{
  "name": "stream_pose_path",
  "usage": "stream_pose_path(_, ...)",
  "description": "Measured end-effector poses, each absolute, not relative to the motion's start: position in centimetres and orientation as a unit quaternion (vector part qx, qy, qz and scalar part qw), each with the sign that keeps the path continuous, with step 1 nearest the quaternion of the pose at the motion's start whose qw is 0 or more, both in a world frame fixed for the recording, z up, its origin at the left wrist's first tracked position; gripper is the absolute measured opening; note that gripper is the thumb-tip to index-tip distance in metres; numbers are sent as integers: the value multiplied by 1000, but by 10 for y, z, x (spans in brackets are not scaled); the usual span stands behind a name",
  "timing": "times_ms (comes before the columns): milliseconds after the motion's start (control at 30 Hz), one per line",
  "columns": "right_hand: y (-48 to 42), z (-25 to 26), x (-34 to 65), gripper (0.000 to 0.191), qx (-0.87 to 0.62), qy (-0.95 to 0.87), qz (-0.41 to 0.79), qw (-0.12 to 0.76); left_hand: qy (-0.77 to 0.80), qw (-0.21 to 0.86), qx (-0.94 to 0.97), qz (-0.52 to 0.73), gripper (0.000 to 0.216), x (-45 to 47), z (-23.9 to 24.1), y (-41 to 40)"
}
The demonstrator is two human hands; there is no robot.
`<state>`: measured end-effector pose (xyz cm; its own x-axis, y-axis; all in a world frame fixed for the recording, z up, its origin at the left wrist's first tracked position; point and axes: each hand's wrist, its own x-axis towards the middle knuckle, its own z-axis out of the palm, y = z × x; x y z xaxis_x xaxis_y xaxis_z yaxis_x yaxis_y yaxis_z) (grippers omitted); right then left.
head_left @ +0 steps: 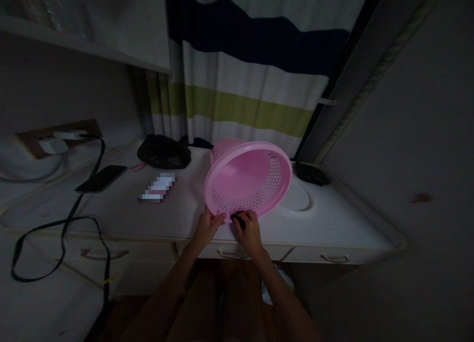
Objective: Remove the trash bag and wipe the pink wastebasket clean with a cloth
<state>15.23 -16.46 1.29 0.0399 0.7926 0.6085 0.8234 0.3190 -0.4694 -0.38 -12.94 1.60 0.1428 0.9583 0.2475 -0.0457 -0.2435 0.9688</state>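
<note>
- Apparently, the right hand (250, 231) has its fingers bunched around a small black cloth (240, 220), pressed at the lower rim of the pink basket (242, 176).
- Just beside it, the left hand (206, 228) pinches that rim, thumb on the near side; its other fingers are mostly hidden.
- The basket lies tilted near the middle of the tabletop (185, 221), mouth toward the person; the left hand's grip likely steadies it, leaving the right one free for the cloth.
- Both hands are at the front edge, above the drawers (233, 253), so the forearms have room below.
- On the right, a white ring-shaped piece (310, 204) lies partly behind the basket, with a dark case (312, 173) beyond, limiting that side.
- On the left, a stretch of surface separates the basket from a lit phone (157, 189); a black bag (163, 152) sits behind.
- At the back, a curtain (252, 102) hangs close to the basket, leaving little depth.
</note>
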Motion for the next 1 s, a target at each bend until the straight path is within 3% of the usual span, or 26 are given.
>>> stream_pose_path(167,-166,10,147,18,-578,-699,-21,420,432,523,518,521,42,6,10,-120)
stream_pose_path(333,-170,13,161,21,-587,-713,-53,380,486,421,557,525,30,-4,5,-116)
stream_pose_path(567,-169,19,186,18,-623,-691,-112,351,449,456,586,497,27,-5,4,-118)
stream_pose_path(800,-163,12,122,16,-622,-679,-85,379,425,472,606,479,31,-6,5,-115)
stream_pose_path(1000,-160,17,114,15,-623,-708,-96,318,424,460,610,487,34,-7,2,-113)
